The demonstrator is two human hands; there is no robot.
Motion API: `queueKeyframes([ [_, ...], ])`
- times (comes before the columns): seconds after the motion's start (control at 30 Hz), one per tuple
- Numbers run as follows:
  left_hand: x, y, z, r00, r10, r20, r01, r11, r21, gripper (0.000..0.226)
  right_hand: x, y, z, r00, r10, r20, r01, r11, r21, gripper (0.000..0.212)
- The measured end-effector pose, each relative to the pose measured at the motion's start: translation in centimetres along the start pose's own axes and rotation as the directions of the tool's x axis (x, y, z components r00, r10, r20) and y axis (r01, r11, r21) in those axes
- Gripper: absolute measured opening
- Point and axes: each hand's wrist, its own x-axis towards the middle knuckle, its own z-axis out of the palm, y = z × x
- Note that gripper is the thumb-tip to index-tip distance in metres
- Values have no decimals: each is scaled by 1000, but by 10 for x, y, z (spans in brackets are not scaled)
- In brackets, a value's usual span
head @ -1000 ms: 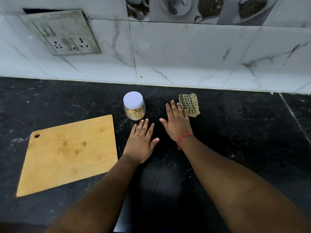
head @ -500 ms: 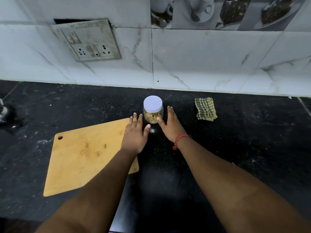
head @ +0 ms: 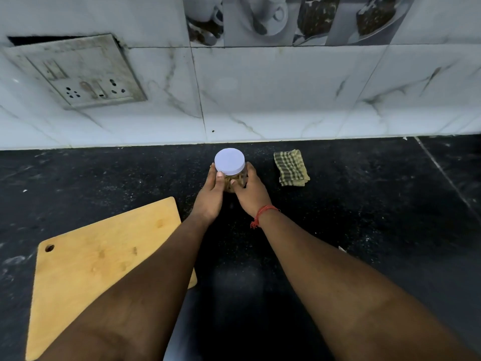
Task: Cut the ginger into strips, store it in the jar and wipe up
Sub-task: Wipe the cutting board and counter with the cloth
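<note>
Small clear jar with white lid (head: 229, 162), ginger strips inside: near table's (head: 364, 204) back edge, gripped by left hand (head: 210, 196) and right hand (head: 252, 192), fingers curled round. Folded green-checked cloth (head: 291, 168) beside; bamboo cutting board (head: 99, 259) front-left.

Your left hand (head: 211, 196): off the counter, now curled round the jar (head: 230, 168) from its left.
Your right hand (head: 251, 190): moved in from beside the cloth, gripping the jar's right side.
</note>
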Motion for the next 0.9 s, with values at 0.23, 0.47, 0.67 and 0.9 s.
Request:
queueKeyframes([
  [0.23,12,0,7,999,18,29,-19,999,45,58,3,5,-4,1000,27,6,-27,1000,12,66],
  [0.47,12,-2,1,999,3,46,-5,999,52,58,-5,5,6,1000,11,-14,-11,999,-41,77],
  [0.67,-1,-19,-8,999,51,7,-52,981,186,64,-26,7,13,982,-84,-171,36,963,-267,73],
  [0.9,-36,-64,-57,984,113,-138,-15,822,569,66,-64,3,58,962,-181,-207,59,872,-486,75],
])
